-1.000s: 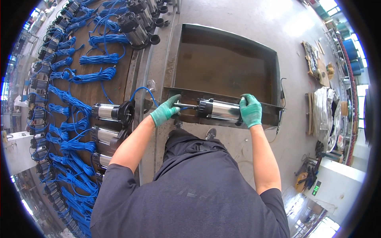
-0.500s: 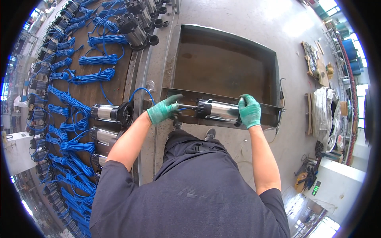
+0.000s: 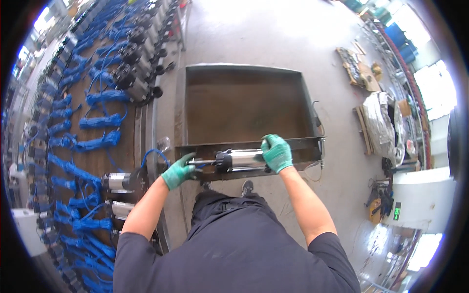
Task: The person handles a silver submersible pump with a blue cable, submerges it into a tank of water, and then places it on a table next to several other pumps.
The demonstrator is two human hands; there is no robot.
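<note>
Coils (image 3: 99, 140) of blue cable lie on the brown counter (image 3: 126, 132) at far left, with silver-and-black pumps (image 3: 118, 182) along its right edge. Next comes the left hand (image 3: 179, 172), gloved in green, its fingers bent around the tip of a thin shaft (image 3: 202, 161); whether they grip it I cannot tell. That shaft joins the held pump (image 3: 242, 159), which lies level over the near section of the metal tank (image 3: 244, 105), between both hands. The right hand's (image 3: 277, 154) gloved fingers are closed over its right end. Farther right, pale sheeting (image 3: 378, 124) lies on the floor side.
</note>
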